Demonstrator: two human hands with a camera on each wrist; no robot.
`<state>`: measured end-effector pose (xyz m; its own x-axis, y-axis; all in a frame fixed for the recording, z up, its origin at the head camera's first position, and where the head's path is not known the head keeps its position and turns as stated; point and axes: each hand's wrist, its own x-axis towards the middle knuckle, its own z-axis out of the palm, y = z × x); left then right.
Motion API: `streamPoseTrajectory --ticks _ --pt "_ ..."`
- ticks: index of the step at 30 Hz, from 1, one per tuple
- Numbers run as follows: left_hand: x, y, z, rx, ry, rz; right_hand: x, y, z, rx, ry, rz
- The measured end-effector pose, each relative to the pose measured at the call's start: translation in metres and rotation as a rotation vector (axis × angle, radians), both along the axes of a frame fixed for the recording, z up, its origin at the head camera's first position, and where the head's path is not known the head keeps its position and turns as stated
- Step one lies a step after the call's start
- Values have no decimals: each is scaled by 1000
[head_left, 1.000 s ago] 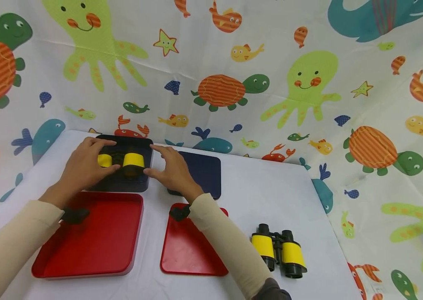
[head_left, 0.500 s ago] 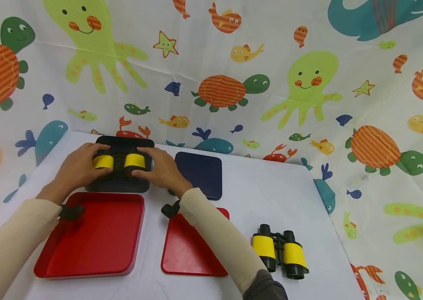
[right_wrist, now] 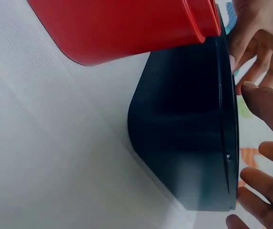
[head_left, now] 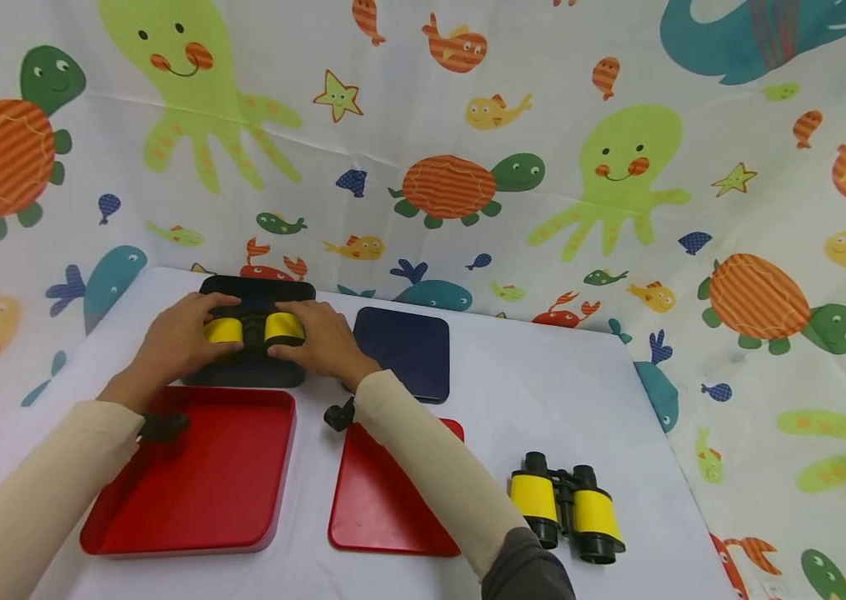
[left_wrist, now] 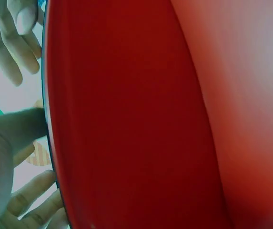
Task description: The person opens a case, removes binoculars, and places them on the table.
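Yellow-and-black binoculars [head_left: 284, 327] lie in the dark navy box [head_left: 242, 376] at the far left of the table. My left hand [head_left: 181, 340] holds the left barrel, thumb at the near side and fingers at the far side. In the same way my right hand [head_left: 323, 340] grips the right barrel. Both hands reach over the box's rim. From the wrists, the box walls hide the binoculars; in the right wrist view the dark box [right_wrist: 188, 133] shows from its side with fingers along the rim.
In front of the dark box stands a red box [head_left: 190, 483], and to its right lies a red lid [head_left: 385, 500] under my right forearm. A navy lid [head_left: 402, 350] is behind that. Another pair of binoculars [head_left: 533, 497] lies at the right.
My right hand, earlier spread at the box's right edge, has moved left onto the right barrel. The binoculars sit more evenly in the box. The left hand has stayed on the left barrel.
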<state>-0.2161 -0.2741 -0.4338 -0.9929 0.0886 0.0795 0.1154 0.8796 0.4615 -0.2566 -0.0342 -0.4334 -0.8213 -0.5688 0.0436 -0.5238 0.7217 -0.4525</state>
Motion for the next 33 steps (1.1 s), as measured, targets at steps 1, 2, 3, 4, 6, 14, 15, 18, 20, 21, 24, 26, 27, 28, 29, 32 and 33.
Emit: streamPoseTrajectory --ticks 1,2,3,4,6,14,15,18,20,21,24,26,27,28,29,32,33 --pt "-1 1 0 4 -7 -6 -2 0 -1 3 -1 -1" --pt "-1 1 0 6 -17 -11 -4 -1 -1 6 -2 -4" --pt "-2 1 1 8 -27 -15 -6 -1 -2 9 -4 -8" --pt "-3 0 1 4 -36 -18 -7 -3 -2 13 -7 -12" --pt "-4 -2 2 -8 -56 -32 -11 -5 -2 18 -15 -17" --pt "-12 -2 10 -53 -132 -93 -22 -12 -1 81 0 -11" --pt "-12 -1 12 -53 -138 -96 -23 -13 -1 90 4 -11" --pt "-14 -2 13 -52 -152 -100 -27 -17 -2 115 -6 -3" --pt "-15 -1 14 -58 -162 -100 -28 -19 -3 131 -19 4" --pt "-16 -1 14 -63 -166 -100 -29 -20 -2 138 -26 5" --pt "-17 1 14 -71 -181 -103 -30 -21 1 136 -43 9" --pt "-18 1 14 -75 -186 -106 -31 -22 3 132 -52 7" --pt "-18 2 14 -74 -189 -105 -31 -22 3 131 -59 6" --pt "-18 2 14 -72 -192 -103 -31 -23 4 132 -65 6" --pt "-18 2 14 -70 -192 -102 -30 -23 6 136 -72 5" --pt "-17 2 13 -55 -191 -93 -28 -25 10 151 -90 -3" --pt "-17 2 13 -51 -191 -89 -28 -26 11 152 -96 -10"
